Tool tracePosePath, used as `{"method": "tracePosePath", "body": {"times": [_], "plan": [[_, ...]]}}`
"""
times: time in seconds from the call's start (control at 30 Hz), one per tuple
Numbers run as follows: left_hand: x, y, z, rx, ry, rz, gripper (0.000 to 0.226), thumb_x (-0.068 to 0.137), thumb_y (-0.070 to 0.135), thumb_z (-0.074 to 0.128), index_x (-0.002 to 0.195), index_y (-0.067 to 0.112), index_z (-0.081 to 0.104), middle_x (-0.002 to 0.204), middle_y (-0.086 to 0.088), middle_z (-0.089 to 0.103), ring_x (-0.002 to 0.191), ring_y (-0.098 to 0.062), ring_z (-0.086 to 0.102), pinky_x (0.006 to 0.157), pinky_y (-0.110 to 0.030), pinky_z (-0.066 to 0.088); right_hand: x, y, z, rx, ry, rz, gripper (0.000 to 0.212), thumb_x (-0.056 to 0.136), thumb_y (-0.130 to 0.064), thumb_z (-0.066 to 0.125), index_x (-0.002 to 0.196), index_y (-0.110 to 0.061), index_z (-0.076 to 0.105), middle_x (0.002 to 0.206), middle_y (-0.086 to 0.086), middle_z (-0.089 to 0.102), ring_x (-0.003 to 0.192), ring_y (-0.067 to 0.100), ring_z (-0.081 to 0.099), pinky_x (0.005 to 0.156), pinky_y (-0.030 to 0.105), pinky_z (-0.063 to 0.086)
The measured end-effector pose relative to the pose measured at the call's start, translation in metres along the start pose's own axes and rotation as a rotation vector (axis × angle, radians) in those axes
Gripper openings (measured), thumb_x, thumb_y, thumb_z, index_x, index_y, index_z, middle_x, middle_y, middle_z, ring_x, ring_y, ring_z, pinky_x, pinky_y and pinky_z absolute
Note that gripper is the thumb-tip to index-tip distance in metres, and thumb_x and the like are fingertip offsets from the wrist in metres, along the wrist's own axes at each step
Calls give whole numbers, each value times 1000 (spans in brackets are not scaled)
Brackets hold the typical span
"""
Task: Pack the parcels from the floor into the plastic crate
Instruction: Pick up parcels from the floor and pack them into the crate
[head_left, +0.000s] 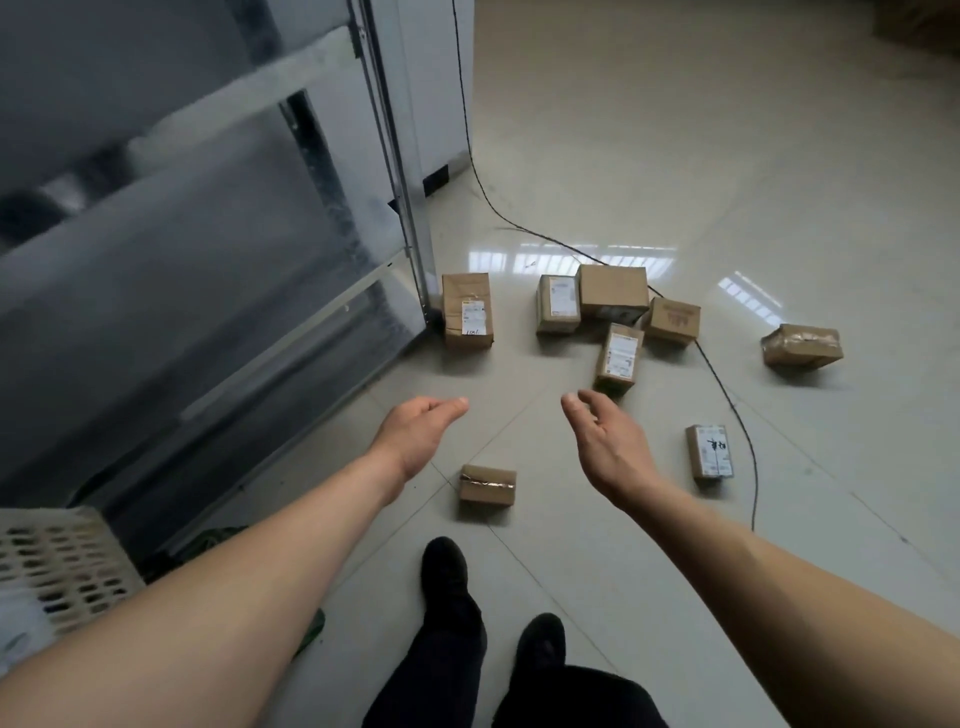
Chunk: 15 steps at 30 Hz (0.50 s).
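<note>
Plastic crate (57, 561): cream lattice wall, at the lower left edge of the view, standing on the floor beside the shelving unit; interior not visible.
Shelving unit (208, 260): grey metal frame with translucent panels, along the left side of the floor.
Left hand (415, 434): extended forward above the floor, palm turned inward, fingers loosely together and slightly curled, holding nothing.
Taped parcel (487, 486): small brown box on the floor below and between the two hands, ahead of the shoes.
Labelled parcel (466, 312): upright brown box on the floor, touching the foot of the shelving unit's corner post.
Shoes (447, 571): black, on the floor at the lower centre.
Parcel cluster (613, 293): four or five brown boxes close together at the floor's centre, some touching.
Right hand (608, 447): extended forward, fingers spread moderately and curved, holding nothing.
Cable (727, 395): black, running across the floor past the cluster.
White-labelled parcel (710, 451): small box on the floor, right of the right hand.
Wrapped parcel (802, 345): tape-covered box, alone on the floor at the far right.
</note>
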<state>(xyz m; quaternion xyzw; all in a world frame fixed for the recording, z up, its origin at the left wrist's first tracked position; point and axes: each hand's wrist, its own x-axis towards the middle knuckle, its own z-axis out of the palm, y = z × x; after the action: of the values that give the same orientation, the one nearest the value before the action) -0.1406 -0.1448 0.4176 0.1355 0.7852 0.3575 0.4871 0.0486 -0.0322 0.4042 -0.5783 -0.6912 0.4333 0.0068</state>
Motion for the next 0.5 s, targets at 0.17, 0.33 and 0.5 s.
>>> {"method": "tracePosePath", "body": {"times": [0.17,0.33,0.5], "plan": [[56,-33,18,41,-52,-88,26,91,41,62,105,19,66,109,3,60,102,-14,52,88,-28,38,40,31,40,25,-36,80,62,100,-56,39,146,-16,47,149,7,50,136,24,45,112,38,35],[121,-82,49,63,-49,-150,26,92,41,61,105,20,65,103,5,59,91,-11,51,84,-30,40,88,86,88,16,-111,156,62,100,-55,40,147,-16,45,150,5,48,138,22,44,113,38,33],[195,-155,85,98,-39,-245,24,91,46,60,104,25,62,110,4,59,100,-16,52,85,-32,42,146,161,158,27,-187,250,64,98,-59,39,147,-17,45,149,4,49,137,22,45,111,37,34]]}}
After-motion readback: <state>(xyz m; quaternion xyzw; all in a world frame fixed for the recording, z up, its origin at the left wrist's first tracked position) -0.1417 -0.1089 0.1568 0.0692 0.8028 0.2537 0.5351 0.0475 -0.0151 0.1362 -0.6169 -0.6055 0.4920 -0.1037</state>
